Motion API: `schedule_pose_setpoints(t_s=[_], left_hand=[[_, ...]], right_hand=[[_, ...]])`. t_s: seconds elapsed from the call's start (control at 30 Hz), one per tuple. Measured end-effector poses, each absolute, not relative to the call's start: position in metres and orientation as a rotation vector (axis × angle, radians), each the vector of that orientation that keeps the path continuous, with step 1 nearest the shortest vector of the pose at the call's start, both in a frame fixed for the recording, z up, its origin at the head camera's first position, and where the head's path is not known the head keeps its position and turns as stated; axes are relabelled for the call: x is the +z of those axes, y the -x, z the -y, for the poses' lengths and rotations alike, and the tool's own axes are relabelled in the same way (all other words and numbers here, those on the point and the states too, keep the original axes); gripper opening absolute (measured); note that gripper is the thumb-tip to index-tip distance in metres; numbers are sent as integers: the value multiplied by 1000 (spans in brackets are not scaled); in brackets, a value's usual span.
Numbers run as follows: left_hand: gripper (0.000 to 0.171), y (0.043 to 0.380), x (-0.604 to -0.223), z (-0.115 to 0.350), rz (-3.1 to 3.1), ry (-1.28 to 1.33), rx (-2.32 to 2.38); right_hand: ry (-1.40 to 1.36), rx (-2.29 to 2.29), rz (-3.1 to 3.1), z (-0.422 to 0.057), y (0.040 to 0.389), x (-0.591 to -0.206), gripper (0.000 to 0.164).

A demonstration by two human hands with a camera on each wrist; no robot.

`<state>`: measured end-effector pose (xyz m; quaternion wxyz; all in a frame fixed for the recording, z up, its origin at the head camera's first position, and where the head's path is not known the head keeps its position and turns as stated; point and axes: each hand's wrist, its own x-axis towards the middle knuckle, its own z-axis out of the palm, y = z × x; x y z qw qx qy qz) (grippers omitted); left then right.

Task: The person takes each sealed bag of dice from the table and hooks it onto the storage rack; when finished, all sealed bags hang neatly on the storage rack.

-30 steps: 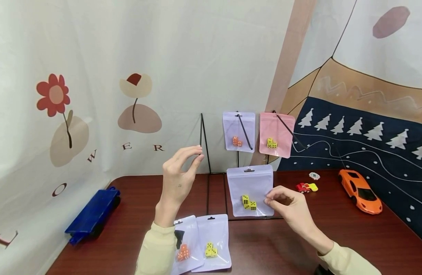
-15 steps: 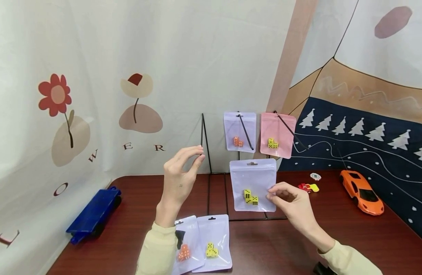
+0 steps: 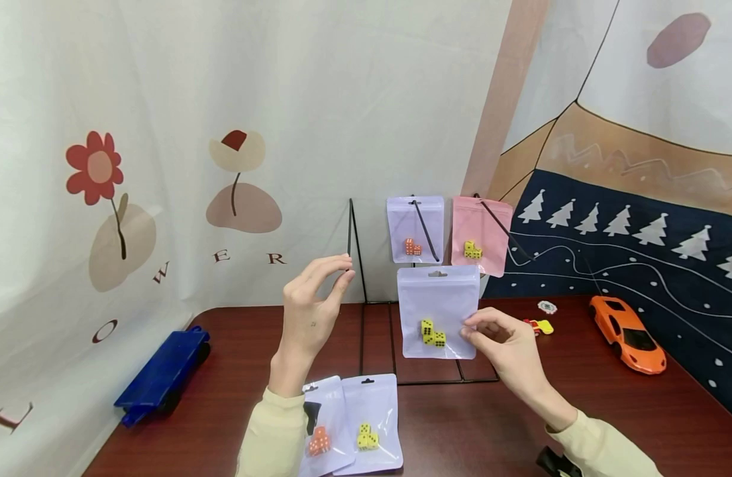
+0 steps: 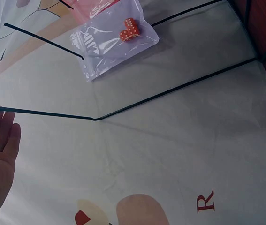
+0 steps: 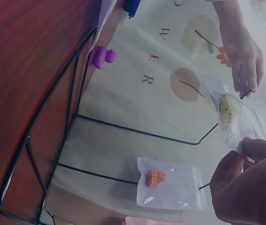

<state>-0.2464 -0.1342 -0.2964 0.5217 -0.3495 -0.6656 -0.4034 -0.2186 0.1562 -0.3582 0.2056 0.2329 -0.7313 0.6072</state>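
My left hand (image 3: 309,308) pinches the front tip of the leftmost black hook (image 3: 350,228) of a wire display rack (image 3: 362,338); the left wrist view shows this hook (image 4: 48,113) running to the fingertips with no bag on it. In my right hand (image 3: 509,351) a lavender zip bag (image 3: 440,295) with yellow dice is pinched by its right edge, upright, its hang slot at the top. That bag is below the two hung bags and apart from the left hook. From the right wrist, the see-through bag (image 5: 252,122) partly overlaps the left hand's fingertips (image 5: 250,79).
A lavender bag (image 3: 401,225) with orange dice and a pink bag (image 3: 491,232) with yellow dice hang on the other hooks. Two lavender bags (image 3: 380,397) lie overlapping in front. A blue toy trailer (image 3: 163,374) stands left, an orange toy car (image 3: 628,334) right.
My right hand has raised the bag with yellow dice from near the rack's base to just below the hung bags. The left hand has stayed at the hook's tip.
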Motion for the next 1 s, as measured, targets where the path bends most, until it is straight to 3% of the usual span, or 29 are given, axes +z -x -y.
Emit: schedule_pose_setpoints(t_s=[1.0], left_hand=[[19,247,-297,135,1596,838,-966]], right_hand=[[-714,1765,1926,-150,229,-355,17]])
